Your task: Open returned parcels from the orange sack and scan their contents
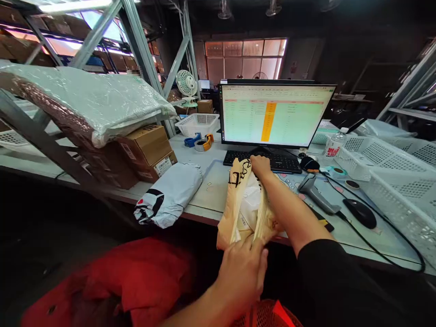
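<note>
A yellow plastic mailing bag (229, 218) with black handwriting hangs over the table's front edge, its slit spread apart. Inside it shows a white plastic packet (251, 200) with a small barcode label. My left hand (242, 268) is closed on the near end of the yellow bag. At the far end, close to the keyboard (281, 162), my right hand (260, 166) grips the bag; its fingertips are partly hidden. To the left lies a white mailing parcel (177, 190) with black and red print.
A monitor (243, 118) stands behind the keyboard. At right are a barcode scanner (318, 195), a mouse (360, 213), cables and white baskets (391, 186). Left are cardboard boxes (148, 147), a wrapped package (98, 97) and tape rolls (203, 143). A red basket (265, 315) sits below.
</note>
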Available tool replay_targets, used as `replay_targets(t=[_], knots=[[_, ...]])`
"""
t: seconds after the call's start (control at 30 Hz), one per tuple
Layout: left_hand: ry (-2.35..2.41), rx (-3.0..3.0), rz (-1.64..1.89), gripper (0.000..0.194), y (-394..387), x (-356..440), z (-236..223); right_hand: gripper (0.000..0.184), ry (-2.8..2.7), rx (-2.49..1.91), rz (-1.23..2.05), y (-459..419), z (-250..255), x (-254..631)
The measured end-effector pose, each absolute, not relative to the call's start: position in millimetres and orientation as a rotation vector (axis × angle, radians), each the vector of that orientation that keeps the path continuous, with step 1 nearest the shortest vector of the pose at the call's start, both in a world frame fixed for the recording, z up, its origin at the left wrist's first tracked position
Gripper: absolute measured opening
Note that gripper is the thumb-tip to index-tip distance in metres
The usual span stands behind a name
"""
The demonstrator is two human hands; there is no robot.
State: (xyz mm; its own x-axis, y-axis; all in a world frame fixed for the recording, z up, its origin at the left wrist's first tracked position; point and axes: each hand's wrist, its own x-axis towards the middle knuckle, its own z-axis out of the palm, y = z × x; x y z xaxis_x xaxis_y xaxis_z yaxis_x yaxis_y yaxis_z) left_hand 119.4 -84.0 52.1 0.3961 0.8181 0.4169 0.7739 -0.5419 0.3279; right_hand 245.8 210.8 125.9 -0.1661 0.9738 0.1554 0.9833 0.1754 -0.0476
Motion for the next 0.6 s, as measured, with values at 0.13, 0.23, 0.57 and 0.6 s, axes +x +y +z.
replay_targets(t=[0.13, 0.23, 0.57, 0.6], knots=[[1.462, 2.33, 0.793, 0.024, -102.4, 87.7, 36.0, 0.036, -2.309, -1.852, -0.026, 209.0, 123.0, 227.3], [1.285, 2.21, 0.667, 0.032, -84.8, 69.0, 62.7, 0.03, -2.32, -1.792, 0.033, 200.6, 133.7, 224.3], [1.426, 2.588, 0.343, 0.057, 94.1, 105.4, 126.2, 0.024, -2.402, -1.627, 0.251, 152.0, 150.6, 269.7], [1.434, 2.533, 0.364, 0.068, 109.2, 107.0, 124.9, 0.024, -2.38, -1.636, 0.223, 148.1, 147.8, 269.5]])
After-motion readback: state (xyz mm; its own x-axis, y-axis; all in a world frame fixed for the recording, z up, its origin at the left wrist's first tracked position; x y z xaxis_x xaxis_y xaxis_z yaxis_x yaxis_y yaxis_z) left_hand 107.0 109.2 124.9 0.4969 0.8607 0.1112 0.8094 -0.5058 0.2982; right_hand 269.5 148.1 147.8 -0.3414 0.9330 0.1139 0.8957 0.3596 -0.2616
